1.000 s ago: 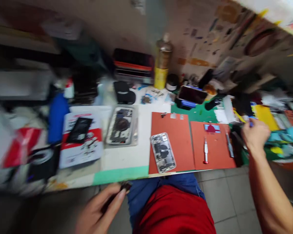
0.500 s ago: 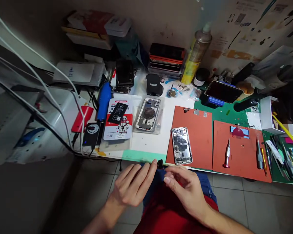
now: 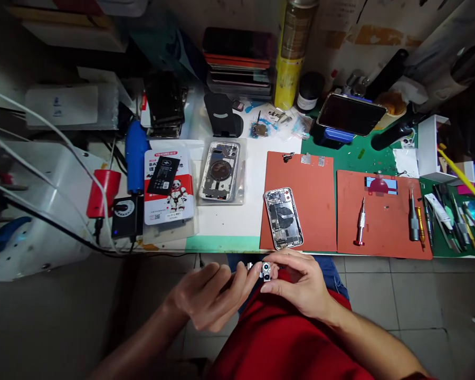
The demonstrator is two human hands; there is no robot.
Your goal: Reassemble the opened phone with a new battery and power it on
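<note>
A crowded tabletop point(image 3: 229, 224) here: green mat point(image 3: 343, 160) across the right, two orange mats point(image 3: 316, 211) side by side up front, black dial box point(image 3: 122, 216) over left, yellow can point(image 3: 290, 74) and black stand point(image 3: 219, 113) upright behind!

Taking the middle of the view as the clock's hub: only real lettering I can make out is at 9 o'clock, on the white-and-red package point(image 3: 184, 158). Big "BA" on it, then the flat black battery point(image 3: 163, 176) lies over whatever follows. Chinese line underneath is partly covered too, looks like it ends in 池. Red brand line up top is too fuzzy to spell, tbh. There's a QR code point(image 3: 157, 217) low on the package, toward 7, fine print beside it too tiny. Battery's got a round emblem plus small white print, unreadable. Same for the jar label point(image 3: 305, 103) between 1 and 2.
</note>
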